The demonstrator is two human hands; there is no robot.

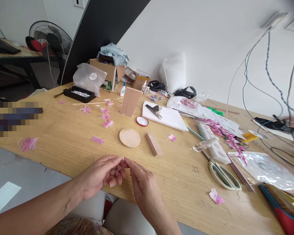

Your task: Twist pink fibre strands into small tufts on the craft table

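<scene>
Thin strands [120, 167] are lying between the fingertips of both hands, over the near edge of the table [75, 143]. The left hand [107, 169] is pinching them with thumb and forefinger, its other fingers curling loosely beneath, palm partly showing. The right hand [145, 184] is closing its fingertips on them just beside the left thumb, its back facing up. Both forearms are reaching in from below and angling toward each other. The Thin strands are looking fine and hair-like, pale ends poking above the fingertips; their full length is staying too small to tell.
</scene>
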